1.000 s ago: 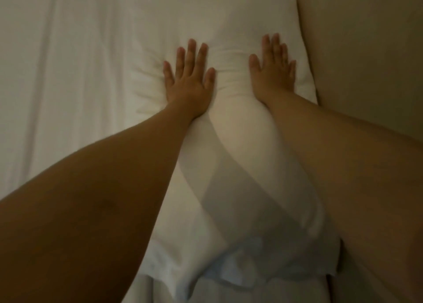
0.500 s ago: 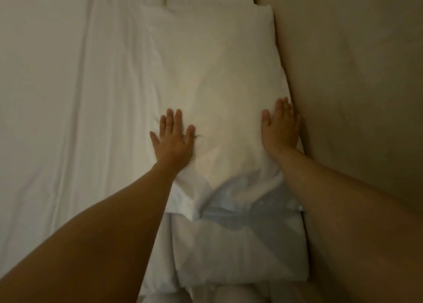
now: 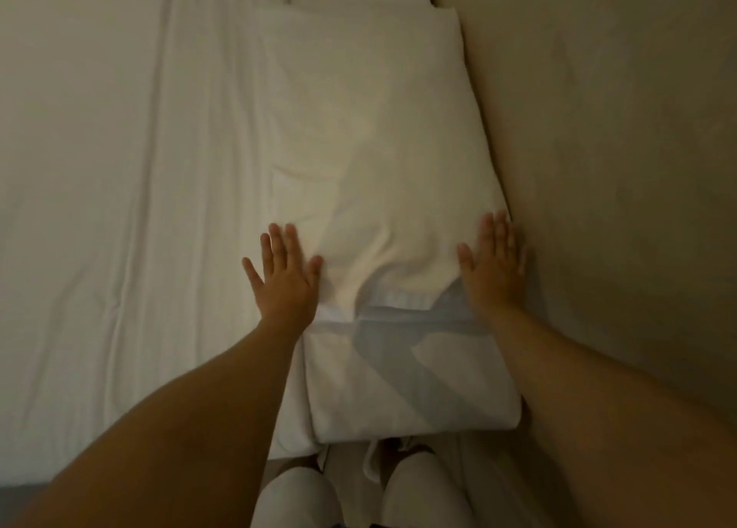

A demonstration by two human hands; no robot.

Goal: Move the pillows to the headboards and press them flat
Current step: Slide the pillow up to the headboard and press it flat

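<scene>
White cotton dimples under spread fingers: the left hand lies palm-down with its fingers apart on the near left corner of the upper pillow, and the right hand lies flat, fingers apart but closer together, on the near right corner, just beside the headboard. Neither hand grips anything; both are open and flat against the fabric. Between them the case has gathered into a few shallow creases that run toward the pillow's near hem. That pillow lies lengthwise along the headboard, its right edge touching the padded panel. A second pillow lies nearer the person, its far end tucked under the first one's hem, also against the headboard. To the left stretches the sheet, with long soft wrinkles. The pillow looks light, soft and springy, likely to puff back up once pressure comes off, and its smooth case will probably slide over the filling. Flat palms on the plump middle should flatten it better than fingertips at the edges; for shifting it, the corners or the hem give the surest pinch.
</scene>
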